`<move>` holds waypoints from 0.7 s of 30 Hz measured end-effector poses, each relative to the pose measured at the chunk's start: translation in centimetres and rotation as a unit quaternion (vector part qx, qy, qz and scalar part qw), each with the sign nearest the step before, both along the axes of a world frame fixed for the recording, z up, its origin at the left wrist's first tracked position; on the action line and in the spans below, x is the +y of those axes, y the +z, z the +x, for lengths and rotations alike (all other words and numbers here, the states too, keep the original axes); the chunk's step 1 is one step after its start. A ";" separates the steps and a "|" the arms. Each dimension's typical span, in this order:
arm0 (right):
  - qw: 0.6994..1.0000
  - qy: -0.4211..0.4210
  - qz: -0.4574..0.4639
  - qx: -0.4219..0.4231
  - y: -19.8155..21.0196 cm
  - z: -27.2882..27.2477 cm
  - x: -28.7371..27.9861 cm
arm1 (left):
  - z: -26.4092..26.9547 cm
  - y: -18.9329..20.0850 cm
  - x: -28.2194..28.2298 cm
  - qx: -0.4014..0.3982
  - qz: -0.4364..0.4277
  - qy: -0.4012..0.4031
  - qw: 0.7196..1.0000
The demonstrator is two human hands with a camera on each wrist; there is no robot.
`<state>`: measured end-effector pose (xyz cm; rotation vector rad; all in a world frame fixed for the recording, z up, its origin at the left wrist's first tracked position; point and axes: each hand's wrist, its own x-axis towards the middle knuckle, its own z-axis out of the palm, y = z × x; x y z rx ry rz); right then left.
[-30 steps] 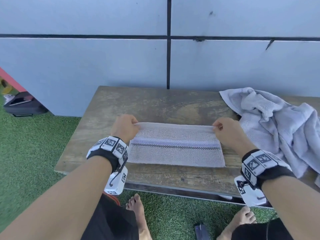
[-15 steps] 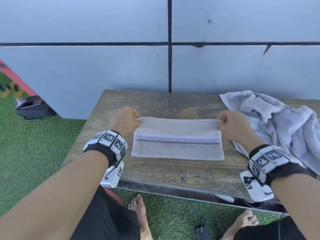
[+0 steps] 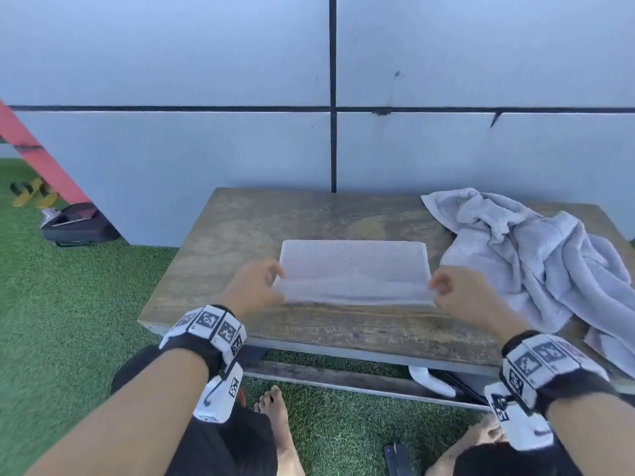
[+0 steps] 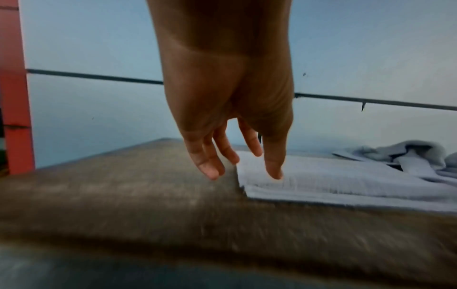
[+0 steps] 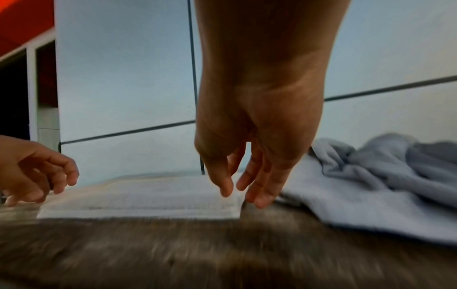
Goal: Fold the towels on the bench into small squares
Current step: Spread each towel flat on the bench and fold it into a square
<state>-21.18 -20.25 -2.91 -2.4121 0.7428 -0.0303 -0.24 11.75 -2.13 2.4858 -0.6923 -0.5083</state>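
A pale folded towel (image 3: 354, 271) lies flat as a long rectangle in the middle of the wooden bench (image 3: 261, 228). My left hand (image 3: 266, 286) hovers at its near left corner, fingers loose and hanging down; in the left wrist view the left hand (image 4: 247, 172) has its thumb tip just over the towel (image 4: 346, 179), gripping nothing. My right hand (image 3: 446, 288) is at the near right corner. In the right wrist view the right hand (image 5: 245, 193) hangs with relaxed fingers at the towel's (image 5: 148, 197) right edge. A crumpled grey towel pile (image 3: 536, 262) lies at the bench's right end.
A grey panelled wall (image 3: 240, 149) stands right behind the bench. On the green turf to the left are a black bag (image 3: 79, 225), yellow sandals (image 3: 31, 194) and a red beam (image 3: 37, 156). My bare foot (image 3: 278, 417) and a dark phone (image 3: 398, 458) are below the bench's front edge.
Both hands pinched the towel's far edge and brought it over to the near edge, hiding the striped band. They have now let go and hover at the near corners.
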 end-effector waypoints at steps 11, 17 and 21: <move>0.991 -0.127 -0.005 -0.035 -2.2 -0.9 3.3 | -3.1 -2.6 -1.7 -0.047 -0.014 0.146 0.988; 0.988 -0.141 0.004 -0.061 -0.5 -1.1 3.1 | -2.3 -2.0 -1.6 -0.050 -0.063 0.176 0.981; 0.993 -0.099 0.007 0.068 -0.2 -1.3 2.4 | -1.8 -2.0 -1.6 0.012 -0.034 0.171 0.985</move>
